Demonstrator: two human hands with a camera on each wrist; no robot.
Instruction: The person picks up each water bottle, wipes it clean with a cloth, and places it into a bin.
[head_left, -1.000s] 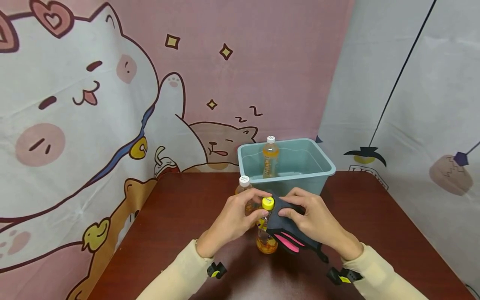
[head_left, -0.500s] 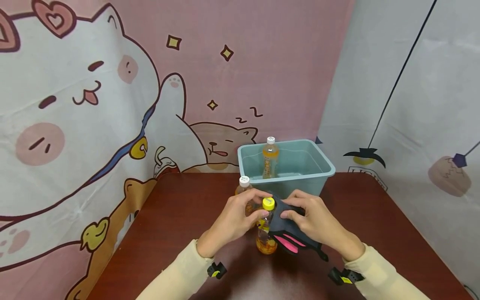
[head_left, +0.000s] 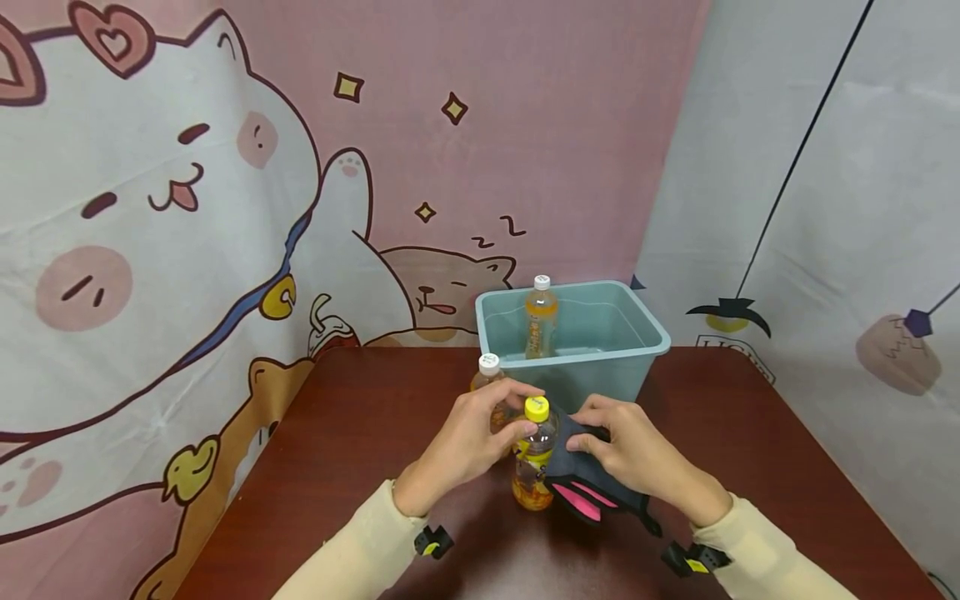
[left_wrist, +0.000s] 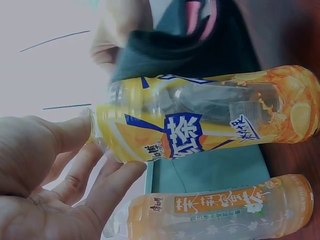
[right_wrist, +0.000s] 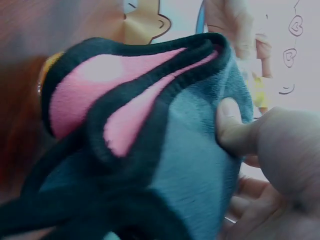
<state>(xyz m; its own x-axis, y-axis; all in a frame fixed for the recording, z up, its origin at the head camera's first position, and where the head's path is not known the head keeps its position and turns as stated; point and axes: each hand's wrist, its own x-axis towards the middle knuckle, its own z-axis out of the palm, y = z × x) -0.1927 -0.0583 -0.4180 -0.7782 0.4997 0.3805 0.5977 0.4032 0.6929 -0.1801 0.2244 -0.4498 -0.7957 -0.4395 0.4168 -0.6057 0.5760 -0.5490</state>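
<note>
A clear plastic drink bottle [head_left: 533, 471] with a yellow cap and yellow label stands upright on the table, orange artwork round its base. My left hand [head_left: 480, 427] holds it near the cap, thumb and fingers on either side of the neck. To its right, my right hand [head_left: 637, 446] pinches a dark grey fabric piece [right_wrist: 195, 145] with black edging, a strap and pink inner faces; its exact kind is unclear. The fabric hangs close beside the bottle. Just behind my left hand stands a white-capped bottle [left_wrist: 220, 210] with an orange label, partly hidden in the head view.
At the table's far side stands a light blue plastic bin [head_left: 600, 377], holding another white-capped bottle [head_left: 542, 321] upright. The dark red-brown table [head_left: 360, 417] runs up to a cartoon-printed cloth backdrop [head_left: 570, 125].
My right hand has drawn the grey fabric slightly right and down, off the front of the yellow-capped bottle, so more of its label shows. My left hand stays put.
</note>
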